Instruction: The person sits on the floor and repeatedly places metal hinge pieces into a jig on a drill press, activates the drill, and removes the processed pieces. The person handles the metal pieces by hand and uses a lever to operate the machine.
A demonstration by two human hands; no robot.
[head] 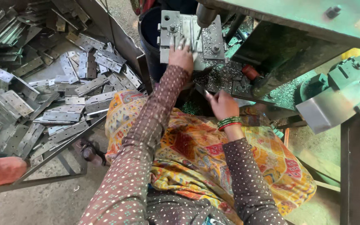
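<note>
My left hand (181,55) reaches forward onto the grey metal die block (167,25) of a press, fingers resting on a flat metal hinge piece (187,33) lying on it. My right hand (221,104), with green and red bangles at the wrist, hovers lower right near the machine bed, fingers loosely pinched on a small dark metal piece (201,88). The press ram (205,14) stands just above the block. Both sleeves are brown with dots, and a bright patterned cloth (196,154) covers my lap.
A large heap of flat steel hinges (63,87) fills a sloped tray on the left. The green press frame (296,37) and a grey bracket (338,96) stand on the right. Metal chips litter the machine bed (221,77). A dark bucket (148,29) sits behind the block.
</note>
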